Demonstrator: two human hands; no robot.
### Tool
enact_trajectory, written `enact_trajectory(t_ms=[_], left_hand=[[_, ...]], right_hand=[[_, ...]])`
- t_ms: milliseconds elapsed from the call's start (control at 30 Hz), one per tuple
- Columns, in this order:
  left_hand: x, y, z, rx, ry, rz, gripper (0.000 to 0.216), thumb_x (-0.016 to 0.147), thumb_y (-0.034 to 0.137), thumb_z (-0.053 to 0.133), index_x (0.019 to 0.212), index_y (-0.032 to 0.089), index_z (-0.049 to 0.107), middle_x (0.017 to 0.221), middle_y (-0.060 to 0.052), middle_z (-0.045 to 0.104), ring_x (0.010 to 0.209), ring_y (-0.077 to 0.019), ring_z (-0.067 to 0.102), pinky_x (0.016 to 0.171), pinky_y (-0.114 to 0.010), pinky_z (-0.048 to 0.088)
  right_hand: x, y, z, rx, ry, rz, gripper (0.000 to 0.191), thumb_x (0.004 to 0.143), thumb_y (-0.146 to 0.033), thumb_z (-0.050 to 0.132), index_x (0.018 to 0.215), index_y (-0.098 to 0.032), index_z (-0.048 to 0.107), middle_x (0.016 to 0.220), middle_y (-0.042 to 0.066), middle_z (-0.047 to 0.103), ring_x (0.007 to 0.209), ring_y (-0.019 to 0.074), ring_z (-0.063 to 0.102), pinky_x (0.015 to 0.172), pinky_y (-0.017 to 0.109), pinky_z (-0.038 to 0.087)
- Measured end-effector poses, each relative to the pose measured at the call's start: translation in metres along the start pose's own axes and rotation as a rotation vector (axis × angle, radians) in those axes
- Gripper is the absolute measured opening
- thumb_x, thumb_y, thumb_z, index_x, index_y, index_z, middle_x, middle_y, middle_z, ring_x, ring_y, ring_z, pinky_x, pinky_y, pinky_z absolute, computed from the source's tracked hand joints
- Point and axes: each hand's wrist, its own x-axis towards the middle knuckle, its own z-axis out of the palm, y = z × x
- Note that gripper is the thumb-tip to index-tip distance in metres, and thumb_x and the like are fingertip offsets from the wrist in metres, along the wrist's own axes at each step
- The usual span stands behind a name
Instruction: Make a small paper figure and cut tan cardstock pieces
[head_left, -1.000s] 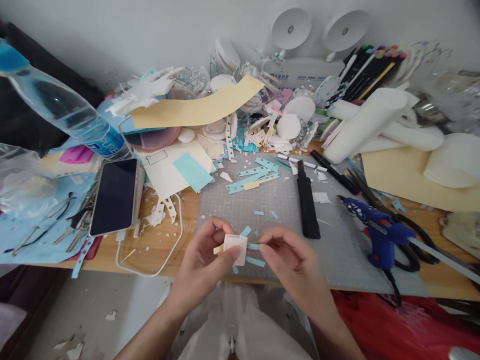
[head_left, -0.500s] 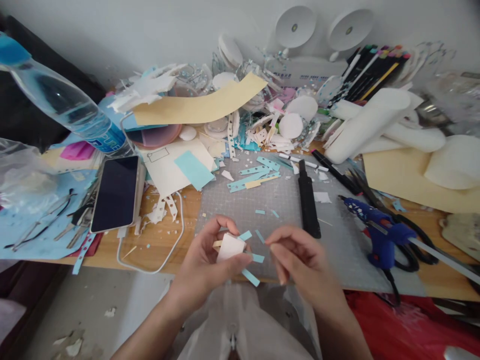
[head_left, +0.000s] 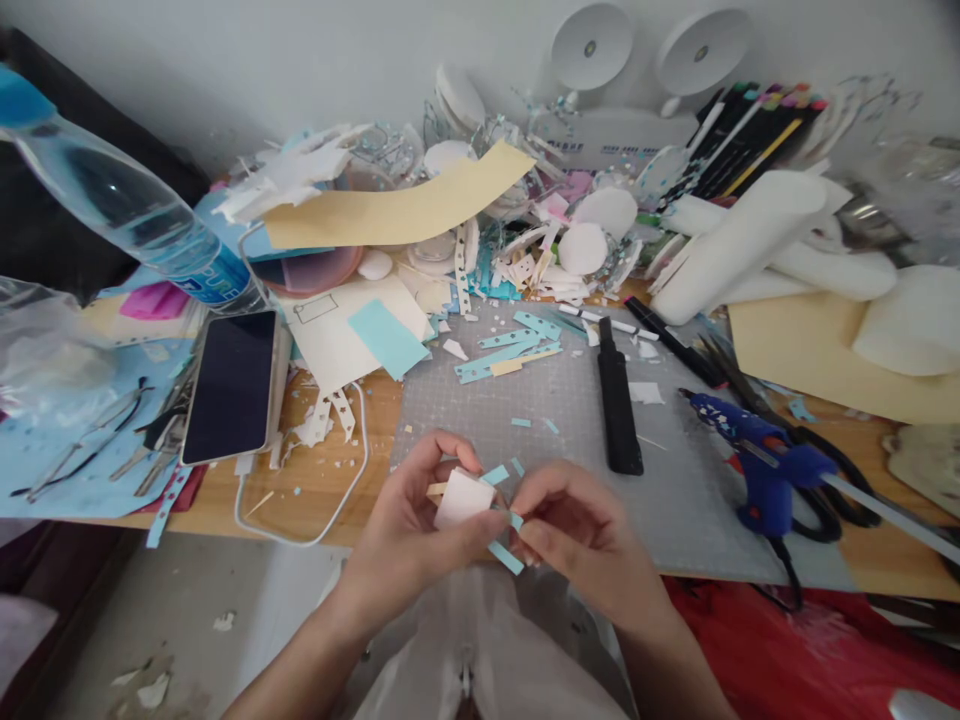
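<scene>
My left hand (head_left: 409, 525) grips a small white foam square (head_left: 463, 497) with light blue paper strips (head_left: 504, 556) stuck to it, held just above the near edge of the grey cutting mat (head_left: 570, 420). My right hand (head_left: 581, 535) is closed in a pinch at the square's right side, its fingertips on one of the blue strips. More blue strips (head_left: 506, 350) lie at the far side of the mat.
A black craft knife (head_left: 617, 400) lies on the mat. A blue glue gun (head_left: 757, 465) and scissors (head_left: 817, 470) sit to the right. A phone (head_left: 231, 385), its white cable (head_left: 330, 500), a water bottle (head_left: 127, 210), marker pens (head_left: 742, 130) and paper scraps crowd the desk.
My right hand drew away from the white square half a second ago, then came back left and pinched a blue strip at its side. The left hand tilted the square slightly.
</scene>
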Motion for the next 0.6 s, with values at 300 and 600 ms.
enact_trajectory(t_ms=[300, 600], left_hand=[[-0.0056, 0.0020, 0.0032, 0.203, 0.092, 0.144, 0.026, 0.080, 0.022, 0.077, 0.093, 0.024, 0.054, 0.078, 0.004, 0.064, 0.060, -0.0079, 0.056, 0.055, -0.016, 0.044], [-0.0070, 0.0016, 0.0002, 0.406, 0.116, 0.273, 0.021, 0.083, 0.021, 0.074, 0.094, 0.025, 0.056, 0.080, 0.003, 0.060, 0.068, -0.0104, 0.058, 0.061, -0.019, 0.044]], right_hand=[[0.0008, 0.0004, 0.0024, -0.050, 0.049, 0.025, 0.019, 0.085, -0.038, 0.074, 0.081, -0.023, 0.063, 0.071, -0.001, 0.059, 0.058, 0.0106, 0.055, 0.052, 0.021, 0.047], [0.0001, 0.0026, -0.0026, -0.127, 0.066, 0.130, 0.028, 0.084, -0.045, 0.074, 0.079, -0.021, 0.060, 0.073, -0.001, 0.057, 0.061, 0.0106, 0.051, 0.055, 0.021, 0.044]])
